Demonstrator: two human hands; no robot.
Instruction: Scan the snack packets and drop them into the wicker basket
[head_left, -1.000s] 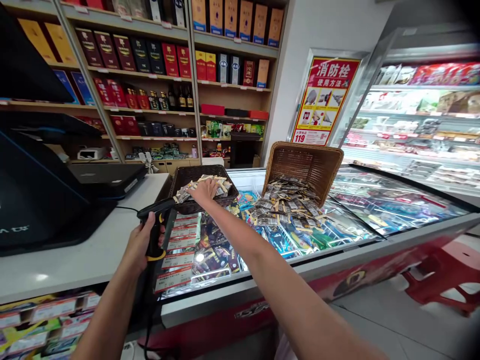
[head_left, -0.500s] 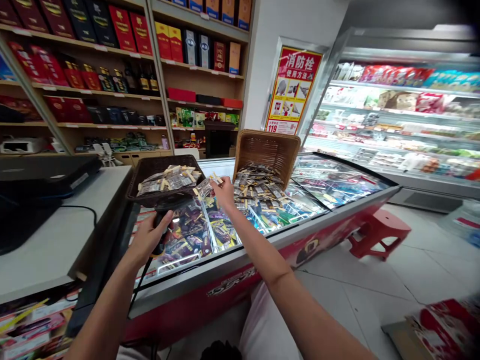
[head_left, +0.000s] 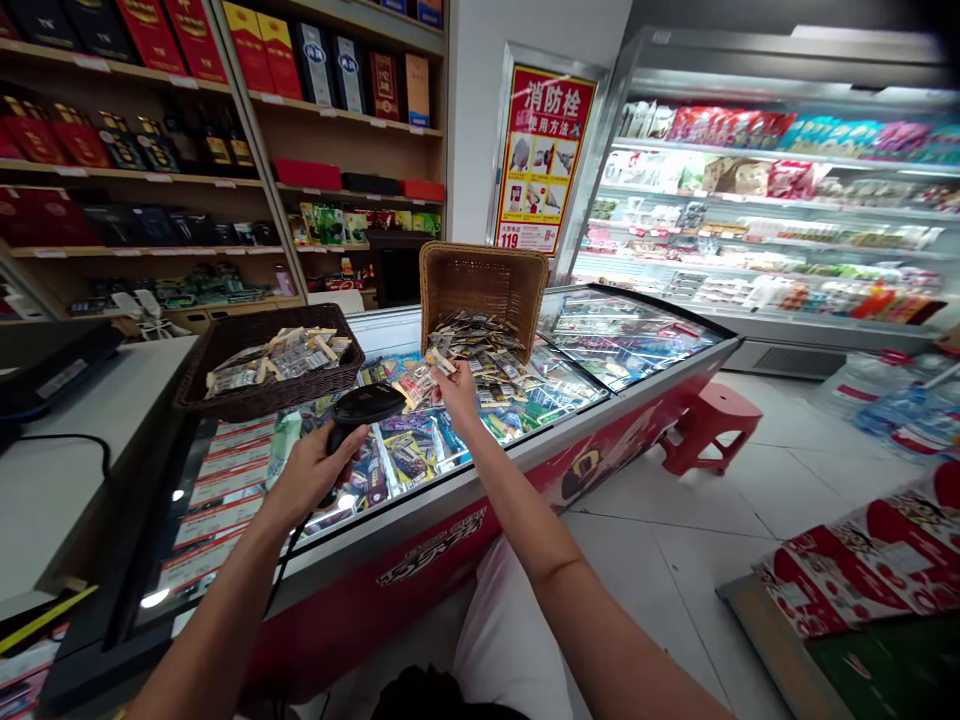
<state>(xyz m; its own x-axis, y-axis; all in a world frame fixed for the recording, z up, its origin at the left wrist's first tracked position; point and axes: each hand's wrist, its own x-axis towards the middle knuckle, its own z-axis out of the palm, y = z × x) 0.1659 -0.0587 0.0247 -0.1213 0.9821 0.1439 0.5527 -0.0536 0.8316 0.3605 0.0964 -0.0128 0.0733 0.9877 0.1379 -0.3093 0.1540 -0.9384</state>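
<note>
My left hand (head_left: 319, 465) is wrapped around the handle of a black barcode scanner (head_left: 367, 402), its head pointing right over the freezer. A small clear packet (head_left: 416, 384) with pale yellowish ends is pinched in my right hand (head_left: 456, 392), just beyond the scanner's head. To the left, a dark woven basket (head_left: 262, 400) contains a pile of similar packets (head_left: 289, 352). Behind my right hand a tan wicker basket (head_left: 484, 270) lies tipped on its side, its packets (head_left: 487, 355) spilling towards me onto the freezer top.
Under the baskets is a chest freezer (head_left: 431, 545) with a glass top and wrapped goods inside. A counter (head_left: 90, 420) adjoins on the left. A red stool (head_left: 709, 425), water bottles (head_left: 855, 385) and red boxes (head_left: 862, 560) stand on the right.
My view has turned right. The scanner has risen and moved towards the packet in my right hand. My right hand has shifted away from the dark basket, closer to the tipped basket.
</note>
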